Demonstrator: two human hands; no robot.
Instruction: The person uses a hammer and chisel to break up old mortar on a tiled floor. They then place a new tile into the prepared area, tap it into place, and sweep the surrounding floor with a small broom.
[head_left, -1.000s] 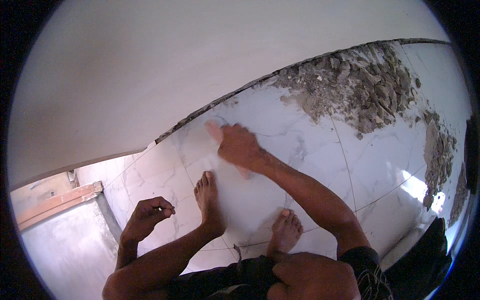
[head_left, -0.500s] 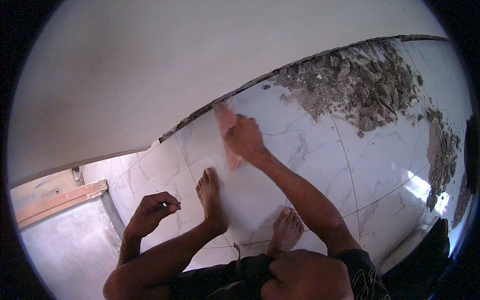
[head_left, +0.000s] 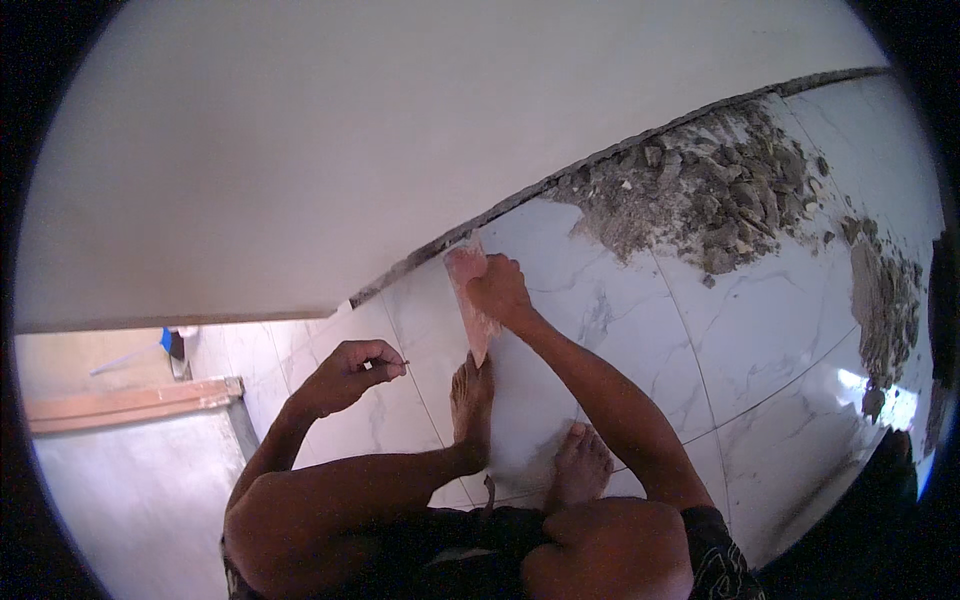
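My right hand (head_left: pixel 503 290) is closed on a long, flat pinkish piece (head_left: pixel 470 290), its material unclear. The piece slants from the gap at the foot of the wall down toward the toes of my left foot. Its far end is close to the gap; I cannot tell if they touch. Thumb and fingers of my left hand (head_left: pixel 345 378) are pinched together over the tiles, left of my left foot. A tiny thin thing shows at the fingertips, too small to name.
A heap of grey rubble and dust (head_left: pixel 710 190) lies along the wall at the right, with more rubble (head_left: pixel 880 300) farther right. Rough dark gap (head_left: pixel 440 243) runs under the pale wall (head_left: pixel 250 170). White veined tiles (head_left: pixel 640 320) cover the floor. An orange-pink sill (head_left: pixel 135 403) is at the left.
The whole view has shifted slightly. My right hand and the pinkish piece sit a little lower and are less blurred. My left hand has moved up and right, still pinched.
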